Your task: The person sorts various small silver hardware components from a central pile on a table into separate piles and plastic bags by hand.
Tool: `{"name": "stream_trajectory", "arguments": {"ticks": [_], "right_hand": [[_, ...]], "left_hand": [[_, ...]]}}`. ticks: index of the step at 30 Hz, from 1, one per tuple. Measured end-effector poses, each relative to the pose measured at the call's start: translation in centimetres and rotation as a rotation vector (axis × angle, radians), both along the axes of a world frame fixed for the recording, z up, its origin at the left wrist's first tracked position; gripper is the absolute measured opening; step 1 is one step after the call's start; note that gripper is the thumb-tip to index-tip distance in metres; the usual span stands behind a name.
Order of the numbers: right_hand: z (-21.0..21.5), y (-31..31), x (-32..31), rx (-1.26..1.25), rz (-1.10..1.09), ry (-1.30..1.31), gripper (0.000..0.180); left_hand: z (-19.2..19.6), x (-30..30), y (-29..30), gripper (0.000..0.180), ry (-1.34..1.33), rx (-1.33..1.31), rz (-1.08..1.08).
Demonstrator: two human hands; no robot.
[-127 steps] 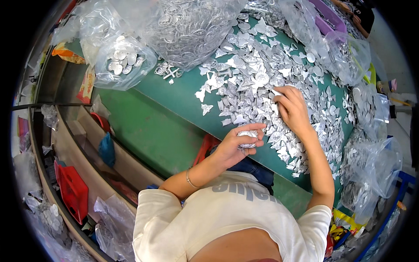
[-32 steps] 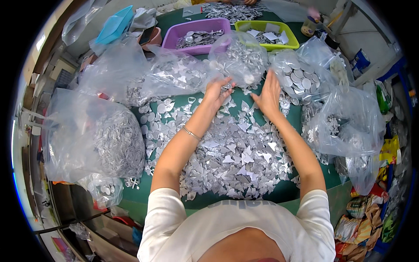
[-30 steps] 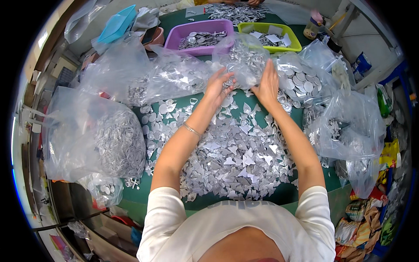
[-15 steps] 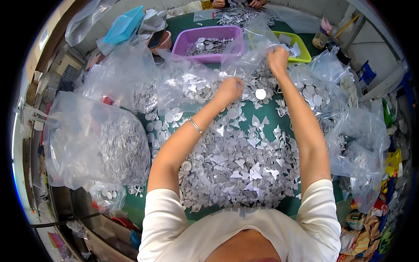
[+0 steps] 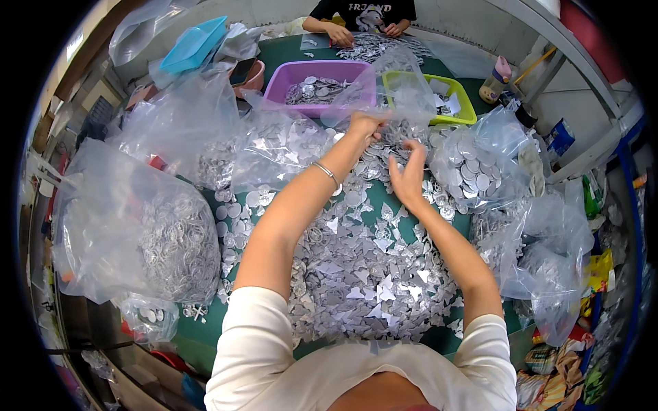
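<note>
My left hand is closed on the edge of a clear plastic bag in front of the purple tub. Small silvery metal pieces lie in and below the mouth of this bag; where the bag ends is hard to make out. Just right of them, my right hand is open, thumb and fingers apart, with nothing visibly held. Toward my body spreads a wide heap of flat grey metal pieces, many of them pointed or winged in shape.
A purple tub and a lime-green tub stand behind. Filled clear bags flank the heap: one with rings at left, one with round discs at right. Across the green table, another person's hands are at metal pieces.
My right hand has let go of the raised bag plastic and come down beside the pieces. My left hand has moved slightly farther out and now grips the bag. The view has shifted, showing more of the other person.
</note>
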State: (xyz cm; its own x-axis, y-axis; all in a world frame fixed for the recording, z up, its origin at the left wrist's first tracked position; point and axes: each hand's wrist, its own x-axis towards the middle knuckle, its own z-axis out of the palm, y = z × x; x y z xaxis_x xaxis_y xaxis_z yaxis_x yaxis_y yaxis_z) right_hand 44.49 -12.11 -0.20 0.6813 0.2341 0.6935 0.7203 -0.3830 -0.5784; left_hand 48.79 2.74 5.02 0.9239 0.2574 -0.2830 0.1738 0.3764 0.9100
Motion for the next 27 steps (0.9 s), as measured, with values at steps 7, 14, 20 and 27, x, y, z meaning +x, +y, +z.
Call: {"name": "stream_trajectory", "arguments": {"ticks": [7, 14, 20, 27], "right_hand": [[-1.2, 0.2, 1.5, -0.550, 0.114, -0.145, 0.052], [-1.2, 0.9, 0.4, -0.554, 0.068, -0.120, 0.058], [-0.6, 0.3, -0.7, -0.611, 0.026, -0.042, 0.063], [-0.3, 0.2, -0.7, -0.644, -0.029, -0.115, 0.065]], "left_hand": [[-1.3, -0.3, 2.2, 0.015, 0.046, 0.104, -0.167], [-8.0, -4.5, 3.2, 0.045, -0.436, 1.426, -0.274], [-6.0, -5.0, 1.8, 0.056, -0.113, 1.541, -0.556], [-4.6, -5.7, 1.0, 0.068, -0.139, 1.617, -0.588]]}}
